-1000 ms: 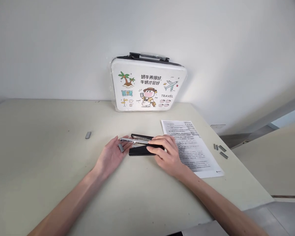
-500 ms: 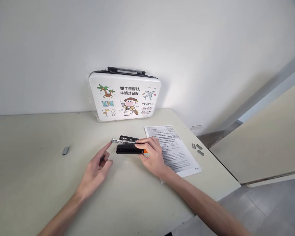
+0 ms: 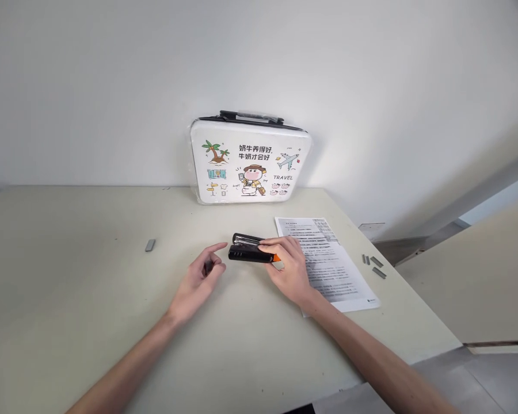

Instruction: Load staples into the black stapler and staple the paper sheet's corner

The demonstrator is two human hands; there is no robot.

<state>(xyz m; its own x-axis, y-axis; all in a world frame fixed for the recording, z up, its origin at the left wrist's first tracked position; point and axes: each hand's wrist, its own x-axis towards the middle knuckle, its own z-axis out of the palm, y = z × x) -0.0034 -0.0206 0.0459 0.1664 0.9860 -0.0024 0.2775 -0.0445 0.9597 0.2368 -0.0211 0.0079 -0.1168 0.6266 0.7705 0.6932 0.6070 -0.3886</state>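
Observation:
A black stapler (image 3: pixel 247 253) with an orange part at its rear is in my right hand (image 3: pixel 288 265), thumb and fingers closed around the back end. Its two jaws stand apart, and the silver metal staple track shows between them. Just left of the stapler's front is my left hand (image 3: pixel 204 275), not touching it. The index finger and thumb there are apart and the other fingers curl inward; a dark patch in the palm is too shadowed to make out. A printed sheet of paper (image 3: pixel 334 273) lies partly under my right hand and wrist.
On the table (image 3: pixel 90 322), a grey strip of staples (image 3: pixel 150 245) lies to the left. Several more staple strips (image 3: pixel 376 261) are near the right edge. A white cartoon-printed case (image 3: pixel 250 164) in clear wrap leans against the wall. Beyond the right edge is a pale panel (image 3: pixel 470 276).
The silver track, which stuck out past the stapler's front at my left fingertip, now sits back between the jaws. My left index finger has come away from it. The view has shifted left.

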